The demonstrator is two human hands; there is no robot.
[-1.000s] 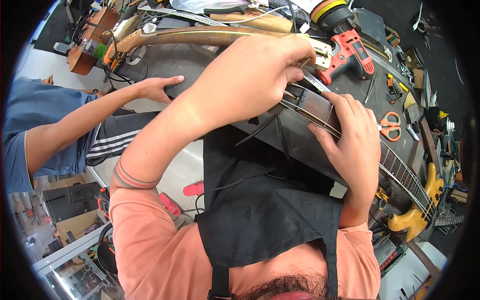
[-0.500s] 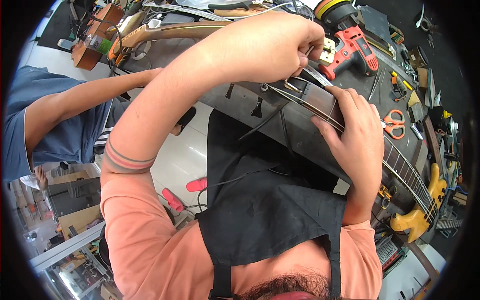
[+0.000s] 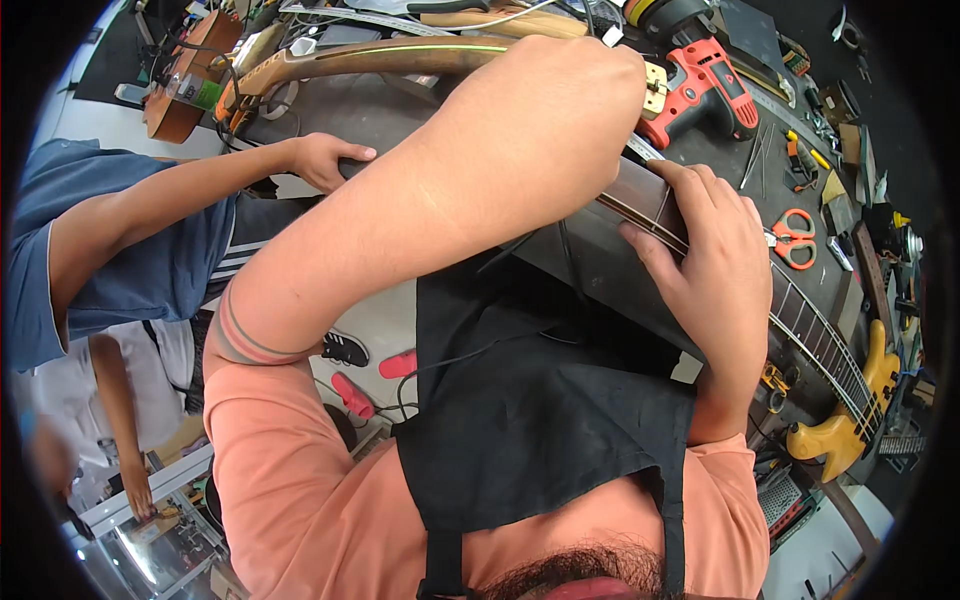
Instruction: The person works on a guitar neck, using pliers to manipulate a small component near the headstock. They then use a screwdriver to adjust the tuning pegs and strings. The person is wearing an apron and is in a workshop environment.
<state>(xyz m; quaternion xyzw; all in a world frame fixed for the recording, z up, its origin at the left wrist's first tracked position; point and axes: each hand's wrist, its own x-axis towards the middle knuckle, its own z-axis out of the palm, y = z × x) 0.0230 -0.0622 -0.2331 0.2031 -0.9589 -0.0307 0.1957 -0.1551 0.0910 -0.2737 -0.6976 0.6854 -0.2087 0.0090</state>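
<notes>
A dark guitar neck (image 3: 815,335) with metal frets and strings lies slanted across the workbench. My left hand (image 3: 565,105) reaches over it from the left, its fingers curled down onto the strings. Only a silvery tip of a metal tool (image 3: 640,150) shows under that hand. My right hand (image 3: 715,270) lies on the fretboard just right of the left hand, fingers pressed over the neck. My black apron (image 3: 540,400) hides the neck's near side.
A co-worker in a blue shirt stands at the left with a hand (image 3: 325,160) on the bench edge. A red power drill (image 3: 700,90), orange scissors (image 3: 795,238), a curved wooden piece (image 3: 400,55) and a yellow guitar body (image 3: 850,425) lie around.
My left hand has closed further over the strings, so the metal tool is now mostly hidden. The view has drawn closer to the neck. My right hand stays on the fretboard.
</notes>
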